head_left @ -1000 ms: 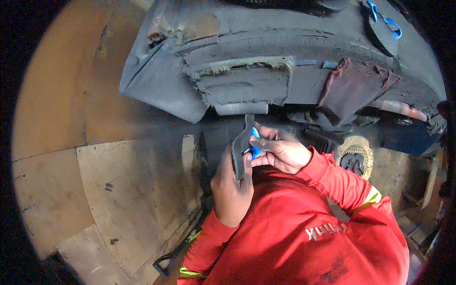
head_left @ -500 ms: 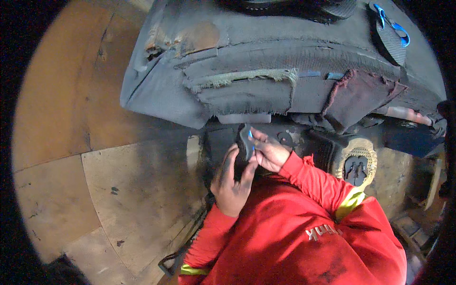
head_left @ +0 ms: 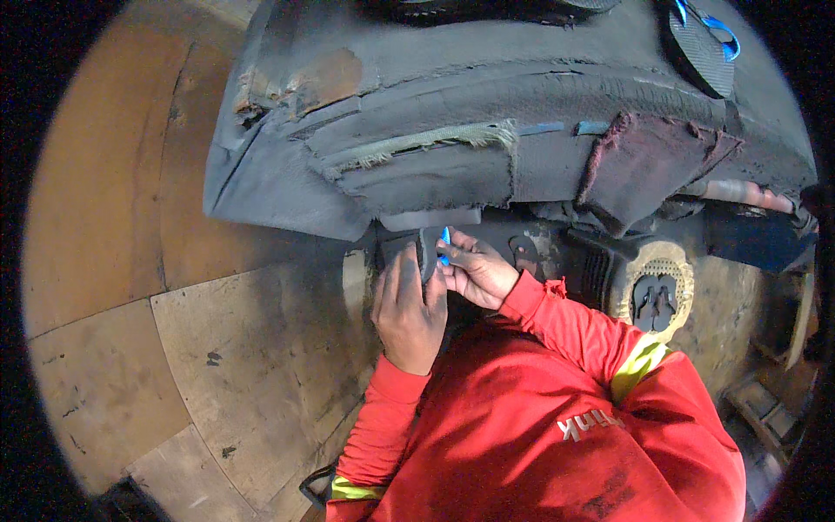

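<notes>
Between my two hands, just off the bench's near edge, is a dark flip-flop sole (head_left: 426, 248) held on edge. My left hand (head_left: 409, 317) is closed on the sole from the left, its fingers pointing up along it. From the right, my right hand (head_left: 480, 274) pinches a bright blue strap (head_left: 444, 237) at the sole's side. My fingers hide part of the strap, so I cannot tell how much of it is through the sole. Both hands are smudged with dark dust.
The dusty grey bench (head_left: 417, 78) bears a blue-strapped flip-flop (head_left: 703, 52) at the far right and dark footwear (head_left: 504, 10) at the back. A maroon cloth (head_left: 652, 165) hangs from its edge. A yellow-rimmed container (head_left: 684, 296) with dark pieces stands at the right.
The sole has turned more upright and edge-on, shifting slightly left with my hands. My left fingers have closed up along it. More blue strap shows by my right fingers.
</notes>
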`<state>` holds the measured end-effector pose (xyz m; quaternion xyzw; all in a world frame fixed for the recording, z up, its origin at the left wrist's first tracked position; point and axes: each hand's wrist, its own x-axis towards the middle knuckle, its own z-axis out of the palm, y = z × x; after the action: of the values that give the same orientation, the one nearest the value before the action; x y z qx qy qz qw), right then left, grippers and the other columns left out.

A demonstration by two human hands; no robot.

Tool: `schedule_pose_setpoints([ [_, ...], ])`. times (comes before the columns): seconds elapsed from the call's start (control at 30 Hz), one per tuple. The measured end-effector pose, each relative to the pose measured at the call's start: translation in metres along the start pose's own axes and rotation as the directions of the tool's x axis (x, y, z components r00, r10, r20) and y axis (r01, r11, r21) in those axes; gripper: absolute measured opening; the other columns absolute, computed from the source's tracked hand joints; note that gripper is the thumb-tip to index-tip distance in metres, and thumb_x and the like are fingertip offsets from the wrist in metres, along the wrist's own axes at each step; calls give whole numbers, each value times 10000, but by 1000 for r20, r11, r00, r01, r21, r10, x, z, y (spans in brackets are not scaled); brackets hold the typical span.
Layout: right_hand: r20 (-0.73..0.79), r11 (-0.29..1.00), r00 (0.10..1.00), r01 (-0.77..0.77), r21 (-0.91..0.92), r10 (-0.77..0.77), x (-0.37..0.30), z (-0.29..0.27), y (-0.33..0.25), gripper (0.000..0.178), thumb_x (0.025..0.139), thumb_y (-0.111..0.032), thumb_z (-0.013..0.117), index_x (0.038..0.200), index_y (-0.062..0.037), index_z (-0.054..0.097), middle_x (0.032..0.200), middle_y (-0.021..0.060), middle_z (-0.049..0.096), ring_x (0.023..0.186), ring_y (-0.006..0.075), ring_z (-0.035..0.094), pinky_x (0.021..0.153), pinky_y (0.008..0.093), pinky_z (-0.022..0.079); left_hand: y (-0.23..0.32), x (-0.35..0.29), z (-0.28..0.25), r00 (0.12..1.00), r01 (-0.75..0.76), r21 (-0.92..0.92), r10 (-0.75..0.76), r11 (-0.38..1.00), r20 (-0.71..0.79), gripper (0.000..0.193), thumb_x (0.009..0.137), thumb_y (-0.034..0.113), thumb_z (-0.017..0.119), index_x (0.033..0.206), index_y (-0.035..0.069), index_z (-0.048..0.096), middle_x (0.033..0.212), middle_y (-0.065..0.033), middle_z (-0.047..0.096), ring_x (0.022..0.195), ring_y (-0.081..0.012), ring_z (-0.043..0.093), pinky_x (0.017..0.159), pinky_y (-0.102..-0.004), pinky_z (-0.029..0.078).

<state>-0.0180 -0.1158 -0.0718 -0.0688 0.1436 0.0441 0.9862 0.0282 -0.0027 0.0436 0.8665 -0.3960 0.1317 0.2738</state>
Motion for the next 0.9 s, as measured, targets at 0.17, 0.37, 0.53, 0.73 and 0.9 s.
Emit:
schedule_pose_setpoints([
  [0.17, -42, 997, 998, -33, 71, 36, -15, -11, 4, 180, 1026, -165, 531, 1188, -87, 525, 1101, 113, 651, 1010, 235, 675, 895, 371, 589, 1, 3, 15, 995, 76, -50, -73, 996, 69, 297, 892, 130, 674, 1135, -32, 617, 968, -209, 669, 827, -384, 670, 701, -444, 534],
  [0.37, -376, 1000, 927, 12, -24, -20, -51, -8, -29, 246, 1007, -197, 562, 1213, -63, 563, 1152, 119, 656, 1025, 237, 666, 919, 396, 589, 10, 9, 50, 958, 239, -166, -204, 957, 199, 176, 922, 143, 647, 993, -18, 634, 782, -231, 646, 698, -396, 663, 579, -456, 507],
  [0.53, -411, 941, 910, -179, -286, 48, -58, 23, -63, 289, 965, -198, 632, 1208, -44, 603, 1102, 89, 679, 918, 189, 692, 767, 345, 636, 22, 3, 25, 951, 309, -272, -287, 911, 119, 158, 949, 145, 626, 908, -6, 605, 691, -221, 604, 626, -399, 639, 529, -430, 475],
  [0.73, -399, 892, 916, -218, -396, 47, -51, 73, -63, 359, 937, -203, 680, 1241, -48, 568, 1095, 94, 681, 904, 203, 700, 764, 357, 635, 29, -1, -17, 934, 354, -249, -354, 901, 48, 125, 938, 109, 645, 980, -7, 625, 724, -208, 628, 615, -328, 654, 553, -382, 494],
  [0.9, -307, 940, 952, -114, -322, 10, -71, 95, -21, 634, 915, -133, 712, 1413, -82, 323, 1139, 119, 618, 914, 228, 700, 784, 385, 628, 34, -28, -55, 894, 405, -445, -448, 799, 10, 321, 904, 116, 691, 1174, -41, 617, 895, -196, 679, 778, -315, 697, 706, -363, 542],
])
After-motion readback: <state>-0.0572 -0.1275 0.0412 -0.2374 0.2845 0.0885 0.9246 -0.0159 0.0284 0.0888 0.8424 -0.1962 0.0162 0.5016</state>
